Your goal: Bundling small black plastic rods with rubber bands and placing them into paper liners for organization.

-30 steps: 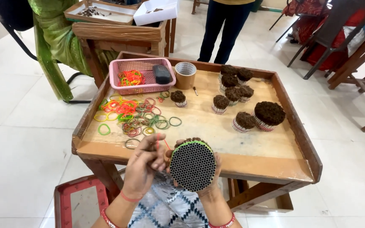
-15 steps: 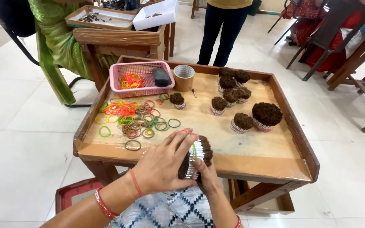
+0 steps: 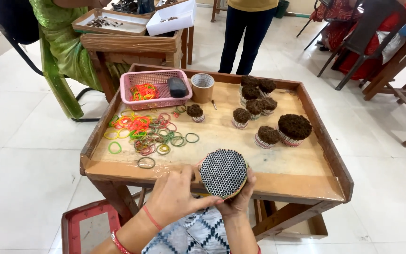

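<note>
Both my hands hold a round bundle of thin sticks [image 3: 223, 172] at the near edge of the wooden tray table [image 3: 287, 186]; its flat honeycomb-like end faces me. My right hand [image 3: 237, 201] cups the bundle from below. My left hand [image 3: 174, 196] grips its left side. Loose coloured rubber bands [image 3: 143, 130] lie scattered on the left part of the table, the nearest a dark one [image 3: 146, 162] just beyond my left hand.
Several finished dark-topped bundles [image 3: 264, 115] stand at the right and back. A pink basket [image 3: 155, 88] with bands and a dark block, and a tape roll [image 3: 202, 87], sit at the back. People stand and sit beyond the table. A red tray [image 3: 88, 226] lies by my legs.
The bundle was turned edge-on half a second ago under my left hand; now its flat end faces me again, and my left hand has moved to its left side.
</note>
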